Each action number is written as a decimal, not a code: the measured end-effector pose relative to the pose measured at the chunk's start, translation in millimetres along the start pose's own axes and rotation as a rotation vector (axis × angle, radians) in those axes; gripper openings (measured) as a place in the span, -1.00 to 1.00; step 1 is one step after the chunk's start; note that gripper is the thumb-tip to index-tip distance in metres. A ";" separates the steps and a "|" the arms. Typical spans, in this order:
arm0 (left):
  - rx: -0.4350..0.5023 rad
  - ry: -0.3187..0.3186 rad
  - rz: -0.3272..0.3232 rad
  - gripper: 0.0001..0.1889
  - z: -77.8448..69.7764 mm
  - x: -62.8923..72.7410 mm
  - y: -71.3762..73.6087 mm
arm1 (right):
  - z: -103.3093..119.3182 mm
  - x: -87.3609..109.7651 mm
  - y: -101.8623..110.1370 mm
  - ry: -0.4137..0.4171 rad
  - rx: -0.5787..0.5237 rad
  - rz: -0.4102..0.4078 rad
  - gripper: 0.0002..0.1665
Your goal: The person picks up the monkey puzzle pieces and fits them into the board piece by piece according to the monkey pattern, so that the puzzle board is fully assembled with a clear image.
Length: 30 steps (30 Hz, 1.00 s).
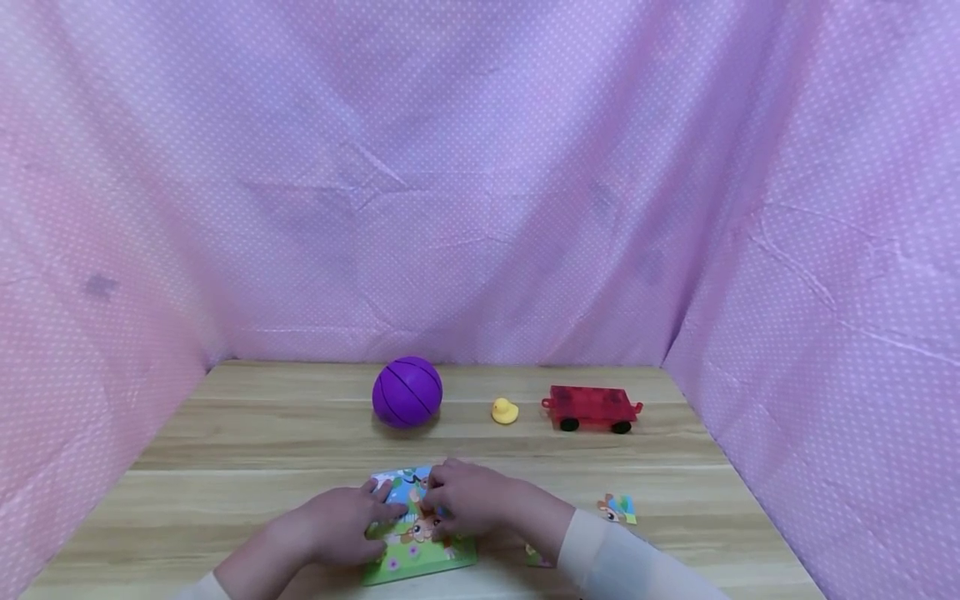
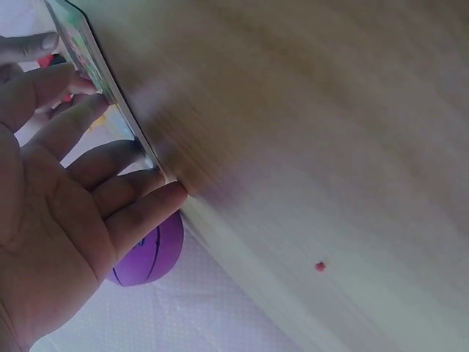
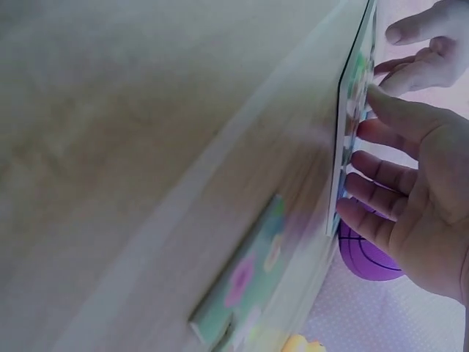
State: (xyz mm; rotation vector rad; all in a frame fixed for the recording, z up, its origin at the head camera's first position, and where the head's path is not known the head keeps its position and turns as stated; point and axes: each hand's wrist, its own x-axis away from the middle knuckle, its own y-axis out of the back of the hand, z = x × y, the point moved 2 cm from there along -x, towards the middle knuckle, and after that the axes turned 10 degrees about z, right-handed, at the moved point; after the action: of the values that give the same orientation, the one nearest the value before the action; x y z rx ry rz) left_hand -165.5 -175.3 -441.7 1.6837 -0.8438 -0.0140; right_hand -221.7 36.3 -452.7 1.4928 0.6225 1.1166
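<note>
"Two hands on the work. What is each doing?"

"The left hand lies with fingers spread, tips on the picture puzzle board, gripping nothing. The right hand bends its fingers a little and rests their tips on it too; I see nothing grasped there, either."

"How would you do this well?"

"I'd judge it to be a matter of pressing and nudging pieces flat. Let the left hand brace the board so it can't skid, and have the right press straight down, close to a seam. A sideways shove could lift a neighbouring piece."

"Where is the board, relative to the hands?"

"Directly under both: left fingers over its left side, right hand covering much of its right side. The animal's face shows between them, and the green near edge is uncovered."

"And further out?"

"One loose piece is partly hidden by the right forearm; another piece lies to the right, beyond that arm. I'd keep the sleeve from dragging them. Farther back on the worktop sit the purple ball, the yellow duck and the red wagon, well apart from the hands."
</note>
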 end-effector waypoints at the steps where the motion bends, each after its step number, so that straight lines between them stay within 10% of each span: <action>1: -0.002 -0.001 -0.001 -0.47 0.0 0.4 0.0 | 0.9 2.0 0.2 0.003 0.005 0.006 -0.55; 14: -0.035 -0.008 -0.026 -0.20 1.5 0.4 -5.0 | -9.6 25.0 -2.4 0.024 -0.085 -0.025 -0.49; 30: 0.003 0.013 0.002 -0.15 0.7 -0.3 -5.6 | -86.4 125.5 2.1 -0.339 -0.315 -0.066 -0.65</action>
State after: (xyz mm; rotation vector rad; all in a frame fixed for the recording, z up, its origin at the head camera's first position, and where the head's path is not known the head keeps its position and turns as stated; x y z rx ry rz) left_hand -163.1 -175.4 -446.8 1.6837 -0.8360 -0.0002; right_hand -247.0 182.4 -417.7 1.3355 0.2453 0.8392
